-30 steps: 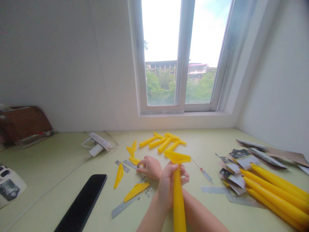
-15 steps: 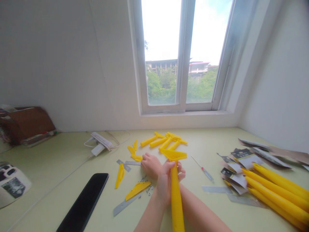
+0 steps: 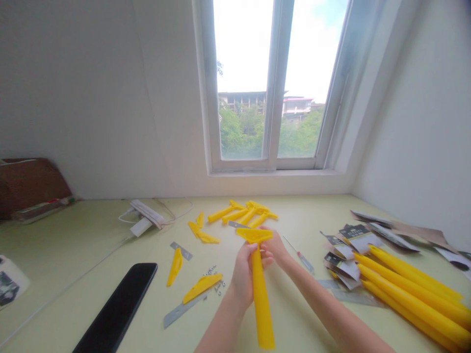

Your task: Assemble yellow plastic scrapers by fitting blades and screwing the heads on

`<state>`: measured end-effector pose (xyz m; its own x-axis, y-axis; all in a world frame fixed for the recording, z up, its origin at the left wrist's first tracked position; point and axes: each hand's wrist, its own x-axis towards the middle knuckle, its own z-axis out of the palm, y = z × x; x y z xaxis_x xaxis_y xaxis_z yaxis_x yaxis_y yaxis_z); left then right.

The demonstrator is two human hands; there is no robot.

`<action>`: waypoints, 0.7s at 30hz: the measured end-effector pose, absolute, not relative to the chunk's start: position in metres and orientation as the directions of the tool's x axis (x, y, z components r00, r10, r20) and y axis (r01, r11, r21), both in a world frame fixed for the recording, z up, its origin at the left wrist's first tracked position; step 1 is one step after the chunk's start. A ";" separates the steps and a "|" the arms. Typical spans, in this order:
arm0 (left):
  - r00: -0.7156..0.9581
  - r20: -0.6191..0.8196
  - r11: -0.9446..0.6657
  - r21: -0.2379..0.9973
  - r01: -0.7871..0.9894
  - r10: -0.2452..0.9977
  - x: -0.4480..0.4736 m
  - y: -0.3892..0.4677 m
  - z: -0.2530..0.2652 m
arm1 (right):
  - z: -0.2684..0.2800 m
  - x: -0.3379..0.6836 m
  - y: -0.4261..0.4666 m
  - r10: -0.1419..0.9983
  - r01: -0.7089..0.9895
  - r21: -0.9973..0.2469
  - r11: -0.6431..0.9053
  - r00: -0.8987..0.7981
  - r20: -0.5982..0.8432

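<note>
My left hand (image 3: 243,262) is wrapped round the yellow plastic scraper handle (image 3: 262,299), its wide flat head pointing away from me. Behind that head is my right hand (image 3: 274,241), fingers closed and partly hidden, with a grey metal blade (image 3: 235,224) sticking out to the left. To the left on the table lie a loose yellow clamp plate (image 3: 202,288) over another metal blade (image 3: 180,314), and several small screws and nuts (image 3: 221,285). Another yellow plate (image 3: 174,267) rests beside a short blade (image 3: 183,251).
Several yellow scraper handles (image 3: 224,213) lie at the back. A screwdriver (image 3: 304,261) is right of my hands, with long yellow handles (image 3: 415,289) and card packaging (image 3: 362,240) farther right. A black phone (image 3: 119,304) and a power strip (image 3: 147,214) are on the left.
My right hand has moved from the blades on the left to behind the scraper head, bringing a metal blade. My left hand still holds the handle. The view has shifted slightly right.
</note>
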<state>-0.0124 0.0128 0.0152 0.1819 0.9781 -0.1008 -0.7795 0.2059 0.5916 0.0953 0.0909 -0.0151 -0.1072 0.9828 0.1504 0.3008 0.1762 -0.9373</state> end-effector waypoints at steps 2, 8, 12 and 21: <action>0.140 -0.129 0.190 0.629 -0.754 0.982 -0.010 0.015 0.009 | -0.015 0.117 0.094 0.992 0.218 -0.969 0.120 -0.055 0.111; 0.088 -0.260 0.252 0.711 -0.656 0.962 -0.002 0.020 -0.013 | -0.010 0.169 0.082 0.997 -0.019 -0.998 0.053 0.064 0.052; 0.115 -0.247 0.265 0.746 -0.611 0.962 0.002 0.019 -0.022 | -0.005 0.173 0.069 0.998 -0.073 -0.997 0.030 0.052 0.026; 0.170 -0.281 0.328 0.784 -0.527 0.945 0.007 0.013 -0.020 | -0.002 0.165 0.059 1.000 0.020 -1.000 0.003 -0.010 0.003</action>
